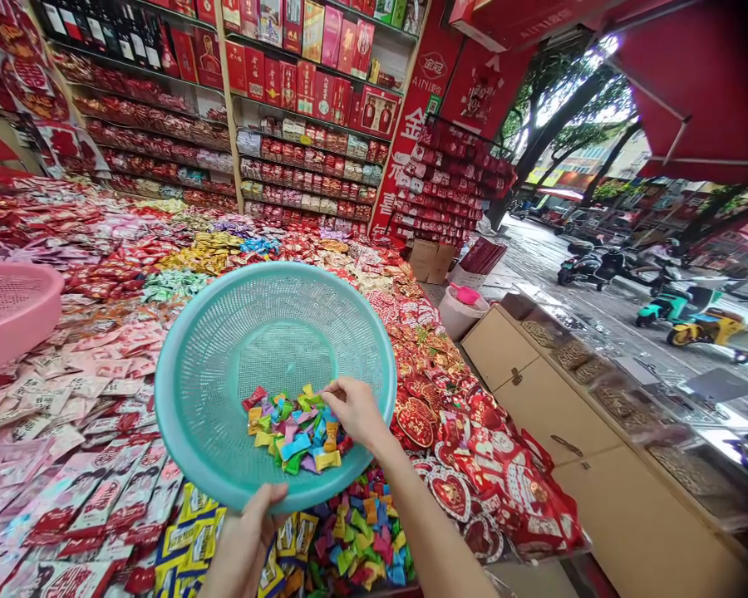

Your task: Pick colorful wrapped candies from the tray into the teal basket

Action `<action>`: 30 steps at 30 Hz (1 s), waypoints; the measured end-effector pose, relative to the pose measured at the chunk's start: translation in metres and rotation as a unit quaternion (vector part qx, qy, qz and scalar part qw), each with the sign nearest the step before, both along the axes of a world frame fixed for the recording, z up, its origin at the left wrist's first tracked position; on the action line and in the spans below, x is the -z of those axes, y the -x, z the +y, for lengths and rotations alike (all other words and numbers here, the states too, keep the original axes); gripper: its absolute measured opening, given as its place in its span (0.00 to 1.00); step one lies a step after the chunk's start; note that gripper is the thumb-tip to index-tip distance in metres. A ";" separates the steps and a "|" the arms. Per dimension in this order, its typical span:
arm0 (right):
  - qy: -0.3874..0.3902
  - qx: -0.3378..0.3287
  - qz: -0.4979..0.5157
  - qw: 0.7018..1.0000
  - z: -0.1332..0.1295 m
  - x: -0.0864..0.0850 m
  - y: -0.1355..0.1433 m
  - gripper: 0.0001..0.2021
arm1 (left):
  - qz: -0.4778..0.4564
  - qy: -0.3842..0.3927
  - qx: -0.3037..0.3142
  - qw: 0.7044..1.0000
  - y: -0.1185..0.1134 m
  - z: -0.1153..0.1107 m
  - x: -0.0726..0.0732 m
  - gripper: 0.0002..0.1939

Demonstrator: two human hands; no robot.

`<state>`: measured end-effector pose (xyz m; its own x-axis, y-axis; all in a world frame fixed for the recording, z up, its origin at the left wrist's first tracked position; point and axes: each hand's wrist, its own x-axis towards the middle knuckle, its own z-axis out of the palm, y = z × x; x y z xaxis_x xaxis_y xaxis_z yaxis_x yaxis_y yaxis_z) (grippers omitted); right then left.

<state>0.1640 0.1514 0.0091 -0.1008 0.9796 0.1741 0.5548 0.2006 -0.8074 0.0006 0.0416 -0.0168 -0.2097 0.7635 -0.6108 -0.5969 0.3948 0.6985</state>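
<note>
A round teal plastic basket (190, 415) is tilted toward me above the candy display. Wrapped candies (296, 432) in many colours lie in its lower part. My left hand (246, 527) grips the basket's near rim, with the thumb over the edge. Inside the basket, my right hand (352, 407) is at the right edge of the candy pile, its thumb and fingertips close together; anything between them is too small to make out. Below the basket lie more colourful candies (365, 540) and yellow-and-blue packets (190, 536).
A pink basket (18, 316) stands at the left. Packaged sweets (105, 490) spread around, with red heart-shaped packets (452, 490) at the right. Shelves (305, 108) hold red boxes behind. Cardboard-coloured cabinets (548, 407) and a street with scooters (679, 303) are on the right.
</note>
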 end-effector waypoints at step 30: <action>0.284 0.148 -0.304 0.897 -0.080 0.115 -0.062 0.09 | 0.023 -0.029 -0.056 0.998 0.022 0.011 -0.006 0.17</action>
<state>0.2264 0.0710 -0.1063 0.2714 0.8923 -0.3606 0.8886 -0.3763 -0.2624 -0.0217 0.0526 -0.0111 -0.3228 0.7674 -0.5540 -0.6013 0.2858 0.7462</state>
